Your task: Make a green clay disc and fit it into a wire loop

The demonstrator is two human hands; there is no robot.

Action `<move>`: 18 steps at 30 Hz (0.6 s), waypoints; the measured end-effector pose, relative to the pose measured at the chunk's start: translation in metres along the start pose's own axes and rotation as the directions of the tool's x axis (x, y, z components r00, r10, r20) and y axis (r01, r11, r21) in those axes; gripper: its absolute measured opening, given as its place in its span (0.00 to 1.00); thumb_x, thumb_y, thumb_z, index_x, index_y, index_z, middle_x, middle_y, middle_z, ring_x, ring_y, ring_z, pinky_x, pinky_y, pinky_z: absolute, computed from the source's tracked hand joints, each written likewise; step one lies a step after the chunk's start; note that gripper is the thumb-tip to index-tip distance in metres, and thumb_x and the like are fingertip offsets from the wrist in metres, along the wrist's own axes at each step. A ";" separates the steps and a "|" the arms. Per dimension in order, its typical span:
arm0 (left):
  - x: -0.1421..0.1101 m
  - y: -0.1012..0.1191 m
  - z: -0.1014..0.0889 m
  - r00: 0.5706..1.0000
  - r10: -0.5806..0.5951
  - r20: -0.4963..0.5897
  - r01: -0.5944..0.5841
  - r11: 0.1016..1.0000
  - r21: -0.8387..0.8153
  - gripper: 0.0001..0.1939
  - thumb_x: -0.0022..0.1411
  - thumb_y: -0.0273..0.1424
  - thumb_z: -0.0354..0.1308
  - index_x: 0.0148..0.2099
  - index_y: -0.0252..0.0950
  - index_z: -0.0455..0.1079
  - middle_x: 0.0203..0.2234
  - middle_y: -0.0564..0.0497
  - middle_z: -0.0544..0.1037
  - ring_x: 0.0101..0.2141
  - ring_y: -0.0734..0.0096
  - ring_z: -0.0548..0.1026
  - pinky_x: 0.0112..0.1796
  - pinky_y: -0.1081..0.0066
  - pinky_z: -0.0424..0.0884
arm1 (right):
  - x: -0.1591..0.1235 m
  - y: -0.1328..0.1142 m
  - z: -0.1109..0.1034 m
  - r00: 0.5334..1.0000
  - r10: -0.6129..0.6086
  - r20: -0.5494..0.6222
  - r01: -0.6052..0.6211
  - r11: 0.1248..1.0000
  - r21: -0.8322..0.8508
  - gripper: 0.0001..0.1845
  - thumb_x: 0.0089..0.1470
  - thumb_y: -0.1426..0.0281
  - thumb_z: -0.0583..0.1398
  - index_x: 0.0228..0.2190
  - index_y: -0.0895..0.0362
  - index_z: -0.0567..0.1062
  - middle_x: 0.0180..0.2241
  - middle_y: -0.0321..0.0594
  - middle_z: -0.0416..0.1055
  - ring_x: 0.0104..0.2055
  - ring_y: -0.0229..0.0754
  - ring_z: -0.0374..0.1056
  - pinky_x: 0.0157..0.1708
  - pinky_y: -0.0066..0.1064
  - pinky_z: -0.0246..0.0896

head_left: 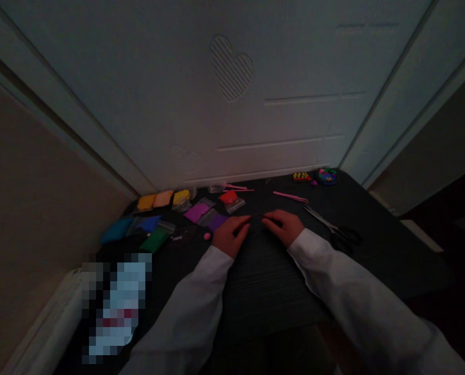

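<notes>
- Lying nearest over the dark table (264,291), the white sleeves (193,297) framed the work; the right one was near the scissors (332,226), which a careless elbow could have nudged.
- Facing each other, the left hand (231,237) and right hand (284,227) had fingers drawn narrow; I couldn't tell whether anything sat between them, and such dimness might have caused a misplaced pinch.
- Just beside the left hand sat the pink ball (207,236), liable to roll if knuckled.
- Beyond lay the purple packet (217,221).
</notes>
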State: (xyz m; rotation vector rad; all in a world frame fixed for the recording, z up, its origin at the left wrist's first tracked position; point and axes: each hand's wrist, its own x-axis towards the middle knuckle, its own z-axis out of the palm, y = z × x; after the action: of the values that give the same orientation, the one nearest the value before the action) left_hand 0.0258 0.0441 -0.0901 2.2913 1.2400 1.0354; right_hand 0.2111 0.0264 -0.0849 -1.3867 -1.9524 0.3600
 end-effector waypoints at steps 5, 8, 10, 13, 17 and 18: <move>0.000 -0.001 0.000 1.000 -0.001 0.006 0.001 1.000 -0.006 0.14 0.54 0.32 0.49 0.43 0.36 0.65 0.35 0.50 0.73 0.33 0.75 0.71 0.36 0.72 0.69 | -0.001 0.001 0.000 0.999 -0.002 0.037 0.002 1.000 0.001 0.15 0.49 0.62 0.51 0.36 0.56 0.71 0.33 0.39 0.70 0.34 0.37 0.64 0.35 0.29 0.59; 0.000 -0.002 0.000 1.000 -0.003 0.006 0.003 1.000 0.000 0.14 0.54 0.32 0.49 0.43 0.36 0.65 0.35 0.50 0.73 0.33 0.74 0.71 0.36 0.71 0.69 | -0.001 0.003 -0.002 0.997 -0.022 0.071 0.024 1.000 -0.015 0.15 0.48 0.65 0.53 0.37 0.56 0.70 0.32 0.39 0.69 0.33 0.37 0.64 0.33 0.29 0.59; 0.000 -0.003 0.001 1.000 -0.010 0.000 0.010 1.000 0.002 0.13 0.53 0.31 0.49 0.43 0.36 0.65 0.35 0.50 0.73 0.33 0.74 0.72 0.35 0.71 0.70 | -0.001 0.005 -0.003 0.996 -0.037 0.084 0.038 0.999 -0.020 0.15 0.46 0.67 0.54 0.38 0.57 0.69 0.31 0.39 0.68 0.32 0.36 0.64 0.33 0.28 0.59; 0.000 -0.004 0.002 1.000 -0.019 -0.005 0.019 1.000 -0.004 0.13 0.53 0.31 0.49 0.42 0.36 0.65 0.35 0.50 0.73 0.33 0.74 0.72 0.35 0.71 0.70 | -0.001 0.007 -0.003 0.996 -0.034 0.085 0.035 0.999 -0.011 0.14 0.44 0.69 0.55 0.37 0.57 0.69 0.30 0.38 0.68 0.31 0.35 0.64 0.33 0.28 0.59; -0.001 -0.005 0.003 1.000 -0.013 -0.007 0.013 1.000 -0.021 0.13 0.53 0.31 0.49 0.42 0.36 0.65 0.35 0.50 0.73 0.34 0.74 0.71 0.36 0.71 0.70 | -0.001 0.010 -0.003 0.996 -0.014 0.082 0.014 1.000 0.000 0.12 0.43 0.71 0.56 0.35 0.58 0.69 0.29 0.37 0.68 0.30 0.35 0.63 0.32 0.28 0.59; -0.001 -0.005 0.003 1.000 -0.011 -0.006 0.011 1.000 -0.022 0.13 0.53 0.31 0.49 0.42 0.36 0.65 0.35 0.50 0.72 0.34 0.74 0.71 0.36 0.71 0.69 | -0.001 0.010 -0.002 0.996 -0.013 0.085 0.013 1.000 0.003 0.12 0.43 0.71 0.55 0.34 0.58 0.69 0.28 0.37 0.68 0.30 0.35 0.63 0.32 0.28 0.60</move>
State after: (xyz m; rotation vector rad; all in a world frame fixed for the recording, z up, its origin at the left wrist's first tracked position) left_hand 0.0246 0.0458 -0.0952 2.2642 1.2364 1.0479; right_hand 0.2201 0.0295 -0.0897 -1.3765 -2.0279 0.4217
